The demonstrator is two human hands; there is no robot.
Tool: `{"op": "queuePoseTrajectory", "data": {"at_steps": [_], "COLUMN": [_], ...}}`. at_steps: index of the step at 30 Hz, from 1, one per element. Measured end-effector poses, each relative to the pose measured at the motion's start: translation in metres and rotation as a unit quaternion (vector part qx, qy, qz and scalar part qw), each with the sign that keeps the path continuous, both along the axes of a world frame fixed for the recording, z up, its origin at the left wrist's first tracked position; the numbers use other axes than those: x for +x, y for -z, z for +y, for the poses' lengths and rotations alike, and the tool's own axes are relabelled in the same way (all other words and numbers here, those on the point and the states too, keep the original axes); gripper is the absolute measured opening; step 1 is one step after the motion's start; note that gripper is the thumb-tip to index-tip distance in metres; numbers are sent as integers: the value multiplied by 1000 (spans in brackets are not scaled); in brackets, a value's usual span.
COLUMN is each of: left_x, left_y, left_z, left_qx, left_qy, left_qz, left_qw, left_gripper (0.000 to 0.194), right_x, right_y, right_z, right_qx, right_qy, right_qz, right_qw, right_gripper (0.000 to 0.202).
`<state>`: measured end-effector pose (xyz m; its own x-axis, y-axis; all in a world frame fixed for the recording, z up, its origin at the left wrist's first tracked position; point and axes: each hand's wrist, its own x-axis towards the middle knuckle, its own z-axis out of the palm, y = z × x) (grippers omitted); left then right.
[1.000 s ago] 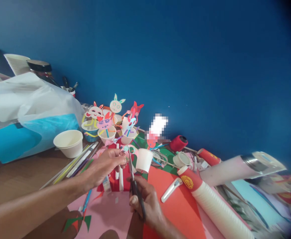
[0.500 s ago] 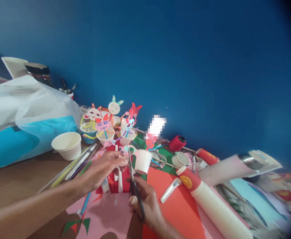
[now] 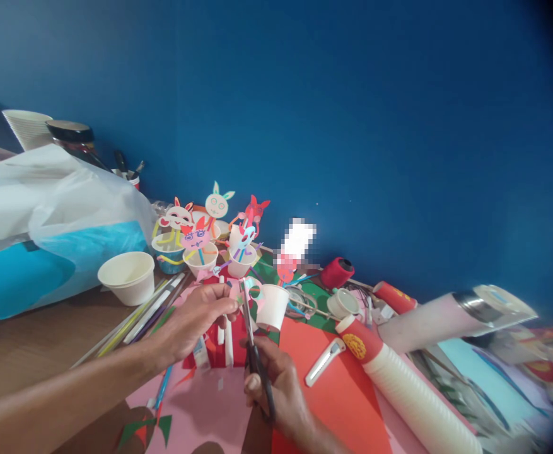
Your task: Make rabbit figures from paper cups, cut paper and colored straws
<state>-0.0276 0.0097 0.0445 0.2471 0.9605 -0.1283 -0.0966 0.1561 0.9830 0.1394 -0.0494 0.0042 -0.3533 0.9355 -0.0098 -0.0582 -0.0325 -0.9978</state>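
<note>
My right hand (image 3: 276, 378) is closed round the dark handles of a pair of scissors (image 3: 250, 328), whose blades point up and away from me. Close to the blades, my left hand (image 3: 203, 321) pinches a small pale piece of paper (image 3: 236, 292), partly hidden by the fingers. Just beyond the scissors stands a white paper cup (image 3: 272, 306). Pink paper (image 3: 200, 403) lies beneath my hands, and an orange sheet (image 3: 333, 403) is under and beside my right wrist.
Several paper-cup figures with animal faces, such as a pink one (image 3: 195, 237), stand at the back. A white bowl (image 3: 127, 277) and pens (image 3: 153, 309) are on the left. To the right lie a box cutter (image 3: 325, 362), cup stack (image 3: 413, 391), flask (image 3: 427, 321) and red thread spool (image 3: 337, 272).
The paper piece and my left fingers have shifted slightly against the scissor blades. The blades look a little closer together; everything else stays in place.
</note>
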Motion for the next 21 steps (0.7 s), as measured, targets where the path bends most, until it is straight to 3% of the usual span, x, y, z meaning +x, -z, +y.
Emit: {"op": "queuePoseTrajectory", "data": {"at_steps": [21], "left_x": [3], "left_y": [-6], "left_z": [-3], "left_qx": [-27], "left_qy": [10], "left_qz": [-8], "left_qw": [1000], "left_gripper": [11], "right_x": [4], "right_y": [5], "right_z": [0], "right_qx": [22], "right_qy": [-28], "right_qz": [-2], "right_qw": [999], "right_gripper": [51]}}
